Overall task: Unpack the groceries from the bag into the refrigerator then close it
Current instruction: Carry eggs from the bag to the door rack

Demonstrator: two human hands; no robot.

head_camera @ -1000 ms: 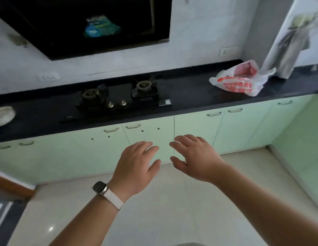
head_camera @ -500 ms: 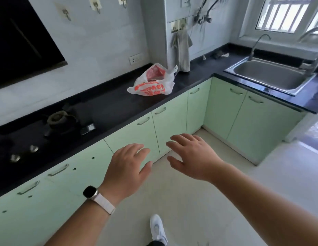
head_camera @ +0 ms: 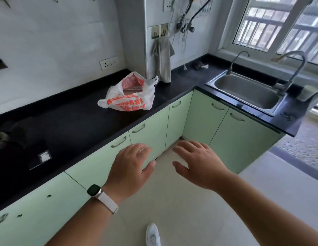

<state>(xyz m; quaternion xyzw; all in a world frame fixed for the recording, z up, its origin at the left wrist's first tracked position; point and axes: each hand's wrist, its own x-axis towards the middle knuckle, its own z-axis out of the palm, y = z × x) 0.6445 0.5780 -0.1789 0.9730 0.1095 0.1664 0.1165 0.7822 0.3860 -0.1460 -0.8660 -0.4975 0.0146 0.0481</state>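
Hovering mid-air, left hand [head_camera: 129,165] and right hand [head_camera: 200,164] spread open, apparently holding nothing.

bag [head_camera: 129,96]: thin crinkly plastic | counter [head_camera: 74,125]: matt black | sink [head_camera: 247,91]: brushed metal

- Orange printed characters run across the side of the plastic bag [head_camera: 128,102] on the countertop [head_camera: 80,125] — too blurred to read.
- No other lettering is legible.

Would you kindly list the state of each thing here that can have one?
Grocery bag: on the countertop, mouth open, untouched.
Left hand: open, holding nothing.
Right hand: open, holding nothing.
Cabinet doors: shut.
Faucet: no water running.
Towel: hanging from wall hooks.
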